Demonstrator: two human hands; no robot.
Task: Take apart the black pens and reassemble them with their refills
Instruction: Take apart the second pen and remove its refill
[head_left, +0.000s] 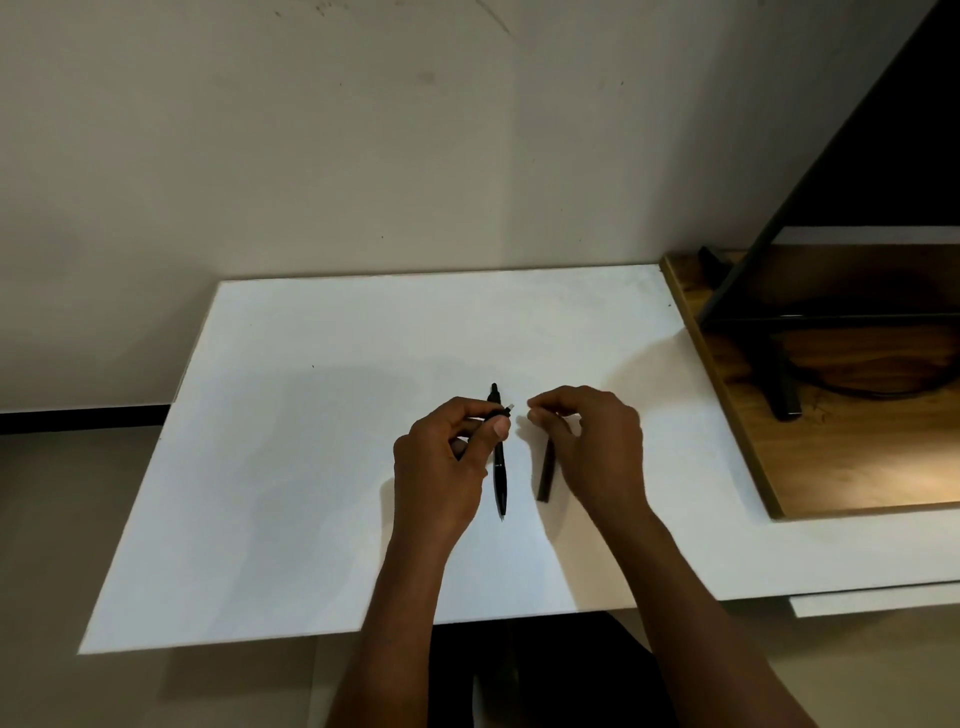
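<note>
Your left hand (447, 462) pinches a short black pen part with a pale tip (500, 413), your right hand (587, 441) grips a black barrel (545, 475) hanging down, and the slim whole black pen (500, 467) lies lengthwise between them on the white worktop (311, 467), nearer your left.

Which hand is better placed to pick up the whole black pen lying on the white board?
Probably the right hand. The left hand is pinching a pen part, while the right one's fingertips look empty. The whole pen lies between both hands, beside a loose black barrel.
</note>
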